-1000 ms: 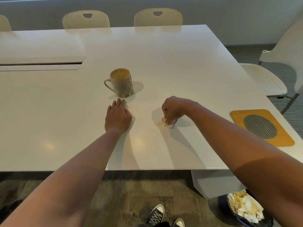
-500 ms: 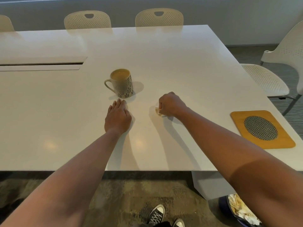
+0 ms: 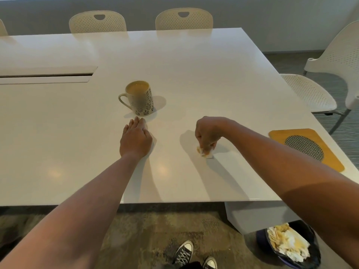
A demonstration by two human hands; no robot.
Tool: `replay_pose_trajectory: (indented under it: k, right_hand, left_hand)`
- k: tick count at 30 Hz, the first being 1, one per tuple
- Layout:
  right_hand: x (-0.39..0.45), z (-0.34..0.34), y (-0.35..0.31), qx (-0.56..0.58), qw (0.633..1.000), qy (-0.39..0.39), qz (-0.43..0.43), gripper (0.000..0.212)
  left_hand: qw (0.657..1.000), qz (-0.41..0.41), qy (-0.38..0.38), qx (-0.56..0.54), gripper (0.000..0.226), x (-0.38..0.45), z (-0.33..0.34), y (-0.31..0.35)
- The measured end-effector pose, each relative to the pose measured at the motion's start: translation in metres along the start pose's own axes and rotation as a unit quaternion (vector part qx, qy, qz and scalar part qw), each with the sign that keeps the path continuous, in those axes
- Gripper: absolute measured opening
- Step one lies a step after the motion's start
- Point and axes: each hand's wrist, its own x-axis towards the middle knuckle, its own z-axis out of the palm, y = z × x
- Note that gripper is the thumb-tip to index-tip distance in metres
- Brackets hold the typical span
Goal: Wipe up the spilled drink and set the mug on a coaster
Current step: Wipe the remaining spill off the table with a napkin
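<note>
Crumpled paper, stained tan, fills the bin (image 3: 287, 243) on the floor by my right side, below the tabletop (image 3: 58, 152) edge. My shoes (image 3: 194, 255) show on the carpet beneath.

Step in hand, as I judge it: wiping. My right hand (image 3: 208, 133) reaches in from the right, forearm low over the tabletop, wrist bent so the knuckles point up and the fingertips down. Its grip is closed around a small wad of tissue (image 3: 205, 151), white with a yellow-brown stain, pressed against the surface. No liquid is plainly visible around the wad, so the spill looks nearly gone; glare makes a thin film hard to rule out.

My left hand (image 3: 136, 139) lies palm down on the tabletop, fingers straight and together, pointing away from me. It holds nothing. The fingertips stop just short of the mug, apart from it.

Mug (image 3: 140, 98): upright on the bare tabletop, just beyond my left hand, handle to the left, filled close to the rim with a pale brown drink. Not yet on a coaster.

Coaster (image 3: 305, 148): orange mat with a dark mesh oval, near the right edge of the tabletop, well apart from the mug.

Next move, my estimate: drop the wad in the bin, then carry the mug across to the coaster. The high fill level calls for a level, slow lift by the handle, or it spills again.

Perforated chairs (image 3: 184, 19) stand along the far edge.
</note>
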Motion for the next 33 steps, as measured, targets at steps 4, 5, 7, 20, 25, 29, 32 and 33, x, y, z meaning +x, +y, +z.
replay_pose_trajectory:
  k: [4, 5, 7, 20, 25, 29, 32, 33]
  right_hand:
    - [0.009, 0.004, -0.026, 0.056, 0.997, 0.041, -0.045, 0.025]
    - [0.012, 0.004, -0.033, 0.070, 0.995, 0.057, -0.051, 0.027]
    - [0.017, 0.005, -0.044, 0.102, 0.989, 0.088, -0.054, 0.030]
    - [0.063, 0.007, -0.074, 0.229, 0.936, 0.268, 0.004, 0.028]
    - [0.060, 0.001, -0.061, 0.202, 0.938, 0.281, 0.018, 0.028]
    - [0.060, 0.000, -0.035, 0.176, 0.942, 0.276, 0.075, 0.030]
    - [0.054, 0.001, -0.010, 0.165, 0.941, 0.272, 0.112, 0.031]
    - [0.052, 0.001, -0.001, 0.160, 0.942, 0.267, 0.125, 0.030]
  left_hand:
    - [1.000, 0.000, -0.002, 0.000, 0.053, 0.000, 0.000, 0.000]
    - [1.000, -0.001, -0.001, 0.000, 0.054, 0.000, 0.000, 0.000]
    - [1.000, -0.001, 0.002, 0.001, 0.054, -0.001, -0.001, 0.001]
    - [1.000, 0.003, -0.004, -0.013, 0.058, 0.000, -0.002, -0.001]
    - [1.000, 0.002, -0.002, -0.017, 0.057, -0.001, -0.002, -0.001]
    - [1.000, 0.002, -0.006, -0.013, 0.056, -0.002, -0.002, 0.000]
    - [1.000, 0.017, -0.017, -0.006, 0.055, -0.003, -0.002, 0.001]
    - [0.999, 0.025, -0.023, -0.002, 0.055, -0.003, -0.002, 0.002]
